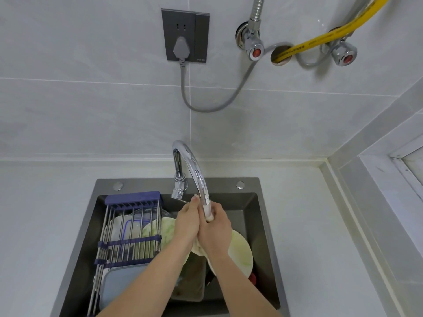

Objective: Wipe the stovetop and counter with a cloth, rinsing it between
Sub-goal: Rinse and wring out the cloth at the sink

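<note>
Both my hands are pressed together over the dark sink [263, 225], right under the spout of the chrome faucet [194, 170]. My left hand [186, 225] and my right hand [216, 232] grip a pale cloth [198, 249] between them. A bit of the cloth bulges at the top near the spout and more hangs out below the palms. Most of the cloth is hidden by the hands. I cannot tell whether water is running.
The sink holds a metal rack with blue ends [130, 239], several plates [240, 252], a pale blue container [119, 284] and a small red item [252, 278]. Light counter [320, 225] surrounds the sink. On the tiled wall are a socket [185, 35], valves [253, 45] and a yellow hose [320, 38].
</note>
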`<action>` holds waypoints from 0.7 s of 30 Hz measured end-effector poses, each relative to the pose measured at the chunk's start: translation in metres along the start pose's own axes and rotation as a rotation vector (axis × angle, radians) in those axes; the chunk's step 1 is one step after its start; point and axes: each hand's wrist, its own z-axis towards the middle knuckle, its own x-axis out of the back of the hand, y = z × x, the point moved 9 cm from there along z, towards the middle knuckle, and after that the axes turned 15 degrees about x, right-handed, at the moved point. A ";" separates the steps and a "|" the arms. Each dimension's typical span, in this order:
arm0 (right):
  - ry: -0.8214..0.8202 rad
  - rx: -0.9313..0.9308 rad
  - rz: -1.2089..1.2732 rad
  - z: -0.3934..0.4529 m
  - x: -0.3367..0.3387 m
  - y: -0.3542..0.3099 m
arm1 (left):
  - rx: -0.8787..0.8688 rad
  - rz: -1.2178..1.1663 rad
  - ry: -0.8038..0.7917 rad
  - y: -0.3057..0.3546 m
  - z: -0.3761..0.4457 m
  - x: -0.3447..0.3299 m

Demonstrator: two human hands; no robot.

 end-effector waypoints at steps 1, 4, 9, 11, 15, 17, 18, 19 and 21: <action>-0.005 0.029 -0.025 0.004 0.001 -0.003 | -0.035 0.019 0.032 0.003 0.000 0.002; -0.094 0.096 -0.106 0.014 0.002 -0.008 | -0.156 0.106 0.110 0.007 0.001 0.005; -0.281 0.109 -0.309 0.023 0.003 0.001 | -0.330 0.367 0.265 0.008 -0.003 0.004; -0.375 0.139 -0.420 0.024 -0.004 0.004 | -0.386 0.474 0.303 0.009 -0.003 0.002; -0.252 -0.107 -0.164 0.022 0.003 0.030 | -0.570 0.801 0.305 0.023 -0.005 -0.014; -0.167 -0.223 0.024 0.018 0.005 0.036 | -0.666 0.889 0.259 0.028 -0.009 -0.019; -0.147 -0.284 0.112 0.017 0.006 0.038 | -0.718 0.904 0.241 0.029 -0.011 -0.019; -0.123 -0.351 0.213 0.013 0.008 0.039 | -0.764 0.888 0.226 0.030 -0.015 -0.018; -0.070 -0.489 0.405 0.008 0.007 0.047 | -0.789 0.729 0.179 0.028 -0.019 -0.010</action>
